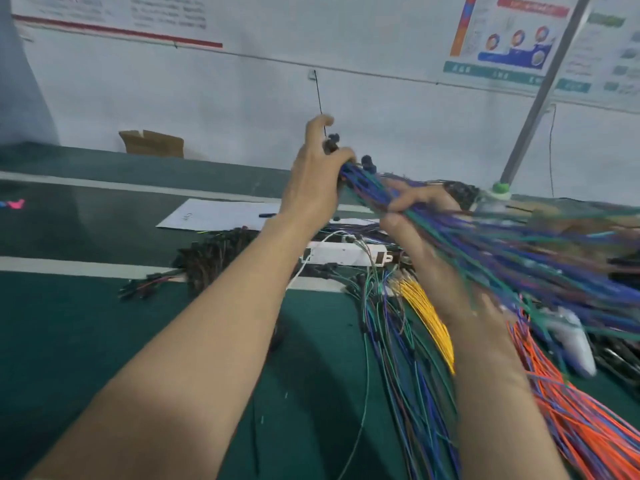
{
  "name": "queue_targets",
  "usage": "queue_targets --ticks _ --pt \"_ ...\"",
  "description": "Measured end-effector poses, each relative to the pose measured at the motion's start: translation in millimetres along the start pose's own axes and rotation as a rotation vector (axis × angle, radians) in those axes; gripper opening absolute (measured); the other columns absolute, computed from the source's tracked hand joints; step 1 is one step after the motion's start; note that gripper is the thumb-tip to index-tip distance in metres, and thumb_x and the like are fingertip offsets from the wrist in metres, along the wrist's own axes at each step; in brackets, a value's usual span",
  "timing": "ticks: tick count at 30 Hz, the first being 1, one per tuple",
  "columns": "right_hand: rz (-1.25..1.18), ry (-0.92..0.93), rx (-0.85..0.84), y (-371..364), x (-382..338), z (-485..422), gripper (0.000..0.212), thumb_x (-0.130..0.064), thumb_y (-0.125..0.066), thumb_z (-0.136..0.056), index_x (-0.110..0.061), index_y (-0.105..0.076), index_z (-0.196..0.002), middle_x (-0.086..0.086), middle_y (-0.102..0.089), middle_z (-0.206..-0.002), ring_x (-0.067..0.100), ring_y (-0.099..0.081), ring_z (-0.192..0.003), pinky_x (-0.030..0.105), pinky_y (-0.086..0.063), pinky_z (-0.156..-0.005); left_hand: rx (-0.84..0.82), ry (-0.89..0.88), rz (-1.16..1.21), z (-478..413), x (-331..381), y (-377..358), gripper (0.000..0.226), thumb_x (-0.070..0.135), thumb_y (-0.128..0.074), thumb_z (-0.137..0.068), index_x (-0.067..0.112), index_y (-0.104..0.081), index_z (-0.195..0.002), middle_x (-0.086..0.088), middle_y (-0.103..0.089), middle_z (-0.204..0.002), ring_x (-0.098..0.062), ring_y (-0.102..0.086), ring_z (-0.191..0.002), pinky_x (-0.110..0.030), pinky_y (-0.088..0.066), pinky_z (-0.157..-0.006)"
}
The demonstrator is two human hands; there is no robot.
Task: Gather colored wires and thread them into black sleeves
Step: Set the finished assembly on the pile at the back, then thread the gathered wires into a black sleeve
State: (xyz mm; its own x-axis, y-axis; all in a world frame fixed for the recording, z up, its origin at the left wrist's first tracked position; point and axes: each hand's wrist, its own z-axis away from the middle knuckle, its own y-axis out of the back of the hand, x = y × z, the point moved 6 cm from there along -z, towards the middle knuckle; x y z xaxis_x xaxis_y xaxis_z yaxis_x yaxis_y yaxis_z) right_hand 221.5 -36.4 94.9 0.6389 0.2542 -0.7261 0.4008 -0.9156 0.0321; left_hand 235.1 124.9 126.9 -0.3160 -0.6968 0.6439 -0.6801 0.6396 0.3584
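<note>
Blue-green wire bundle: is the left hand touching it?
Touching. The head view shows the left hand gripping the blue-green wire bundle at its end.

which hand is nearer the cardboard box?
Left. The left hand grips the bundle to the right of the box; the right hand grips it farther right.

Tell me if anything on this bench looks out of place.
Loose blue and green wires lie tangled on the green table, some crossing the white power strip. Nothing looks broken; the held bundle is blurred.
</note>
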Motion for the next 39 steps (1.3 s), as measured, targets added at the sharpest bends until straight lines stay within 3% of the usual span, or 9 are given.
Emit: queue_targets --ticks 2,6,13,16,20,25,31,34,39 --pt "0.24 -0.104 -0.145 -0.7 34.1 9.7 0.022 0.027 -0.052 -0.079 0.017 -0.055 -0.099 0.025 -0.049 -0.134 0.002 -0.064 -0.101 0.019 -0.047 -0.09 0.014 -0.032 -0.017 18.3 -21.7 -31.0 0.033 0.037 -0.061 -0.076 0.053 -0.046 -0.101 -0.001 -0.064 -0.092 -0.025 -0.066 -0.076 -0.051 -0.05 -0.067" --pt "0.423 -0.406 -0.37 9.1 95.5 72.5 0.036 0.002 -0.049 -0.092 -0.033 -0.054 -0.099 -0.029 -0.04 -0.133 -0.037 -0.039 -0.097 -0.009 -0.025 -0.081 -0.055 -0.065 -0.256 68.6 -71.3 -92.3 0.03 0.059 -0.058 -0.073 0.06 -0.043 -0.099 0.015 -0.055 -0.092 -0.009 -0.059 -0.082 -0.035 -0.04 -0.068" --pt "0.796 -0.455 -0.828 17.2 119.1 127.6 0.06 0.004 -0.044 -0.084 -0.033 -0.059 -0.129 -0.006 -0.023 -0.156 0.01 -0.032 -0.14 0.006 -0.019 -0.109 -0.57 0.088 -0.429 122.7 -119.3 -126.8 0.067 0.0 -0.045 -0.089 0.036 -0.029 -0.144 0.005 -0.011 -0.154 -0.024 -0.038 -0.127 -0.037 -0.043 -0.091" --pt "0.776 -0.407 -0.826 14.7 120.0 126.9 0.061 0.009 -0.04 -0.084 -0.029 -0.061 -0.128 -0.005 -0.037 -0.15 0.011 -0.038 -0.138 0.015 -0.022 -0.114 -0.481 0.26 -0.466 126.2 -134.9 -103.0 0.065 -0.011 -0.042 -0.086 0.02 -0.036 -0.143 -0.003 -0.018 -0.153 -0.026 -0.038 -0.129 -0.04 -0.042 -0.099" --pt "0.569 -0.556 -0.667 41.4 105.0 117.3 0.064 0.018 -0.038 -0.085 -0.034 -0.064 -0.112 -0.011 -0.059 -0.128 -0.002 -0.058 -0.112 0.015 -0.044 -0.098 -0.52 0.545 -0.325 140.6 -129.1 -92.5 0.048 0.045 -0.05 -0.093 0.013 -0.048 -0.128 -0.01 -0.061 -0.12 -0.028 -0.057 -0.108 -0.035 -0.047 -0.089" --pt "0.551 -0.887 -0.304 91.6 108.7 101.1 0.013 0.0 -0.051 -0.096 -0.003 -0.063 -0.101 0.02 -0.066 -0.106 0.027 -0.067 -0.08 0.024 -0.056 -0.06 -0.684 0.467 -0.502 172.9 -96.8 -117.9 0.075 0.055 -0.056 -0.086 0.016 -0.026 -0.142 -0.013 -0.039 -0.14 -0.033 -0.049 -0.121 -0.04 -0.045 -0.095" --pt "0.484 -1.003 -0.411 89.3 99.6 86.5 0.009 -0.013 -0.06 -0.094 -0.007 -0.063 -0.1 0.015 -0.062 -0.078 0.022 -0.06 -0.066 0.037 -0.06 -0.074 -0.339 0.496 -0.343 193.0 -77.8 -120.6 0.042 0.032 -0.054 -0.094 0.015 -0.043 -0.13 -0.006 -0.042 -0.131 -0.027 -0.054 -0.111 -0.033 -0.042 -0.086" --pt "0.283 -0.91 -0.33 101.0 80.6 76.8 0.015 -0.021 -0.063 -0.091 -0.006 -0.061 -0.095 0.013 -0.072 -0.075 0.015 -0.066 -0.058 0.023 -0.055 -0.052 -0.256 0.384 -0.297 201.2 -72.6 -119.3 0.042 0.038 -0.05 -0.094 0.017 -0.046 -0.13 0.002 -0.044 -0.133 -0.02 -0.057 -0.106 -0.029 -0.042 -0.083" --pt "0.708 -1.072 -0.834 72.6 93.6 118.8 0.028 -0.033 -0.054 -0.097 -0.006 -0.06 -0.094 0.004 -0.073 -0.068 0.011 -0.065 -0.054 0.019 -0.051 -0.05 -0.343 0.533 -0.132 186.9 -95.8 -107.7 0.029 0.022 -0.06 -0.089 0.013 -0.059 -0.117 -0.003 -0.06 -0.118 -0.022 -0.061 -0.099 -0.029 -0.047 -0.09"
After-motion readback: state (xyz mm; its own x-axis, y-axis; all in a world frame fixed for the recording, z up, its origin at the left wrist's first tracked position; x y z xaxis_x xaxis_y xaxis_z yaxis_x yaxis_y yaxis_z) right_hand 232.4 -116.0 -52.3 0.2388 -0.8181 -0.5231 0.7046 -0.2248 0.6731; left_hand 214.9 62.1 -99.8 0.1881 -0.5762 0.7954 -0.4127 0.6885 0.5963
